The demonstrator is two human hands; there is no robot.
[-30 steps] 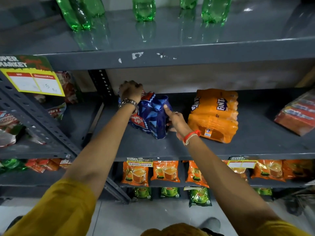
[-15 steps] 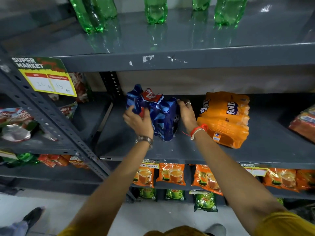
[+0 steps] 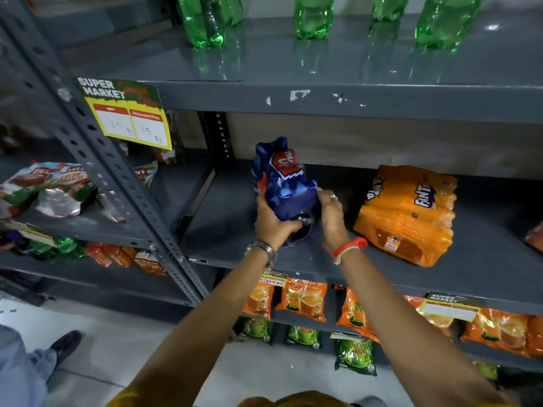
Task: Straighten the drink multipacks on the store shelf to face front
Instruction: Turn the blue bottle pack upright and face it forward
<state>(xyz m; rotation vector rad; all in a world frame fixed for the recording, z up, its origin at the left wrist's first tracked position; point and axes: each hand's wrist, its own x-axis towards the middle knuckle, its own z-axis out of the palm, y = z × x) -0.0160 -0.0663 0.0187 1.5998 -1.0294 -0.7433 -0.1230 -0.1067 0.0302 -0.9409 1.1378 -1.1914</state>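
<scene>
A blue shrink-wrapped drink multipack [image 3: 283, 183] with a red logo stands on the grey middle shelf [image 3: 229, 224]. My left hand [image 3: 271, 220] grips its left near side, and my right hand [image 3: 330, 214] grips its right near side. The pack's narrow end points toward me, its length running to the back. An orange Fanta multipack [image 3: 407, 212] lies to the right, tilted at an angle, a short gap away from my right hand.
Green bottles [image 3: 313, 16] stand on the shelf above. A yellow price tag [image 3: 126, 116] hangs on the slanted upright at left. Snack packets [image 3: 55, 189] fill the left bay. Tea pouches [image 3: 302, 299] hang below. Another person's shoe [image 3: 63, 345] is on the floor at left.
My left hand came from behind the blue pack to its near left side. Both hands have turned the pack so its end faces me. The Fanta pack has not moved.
</scene>
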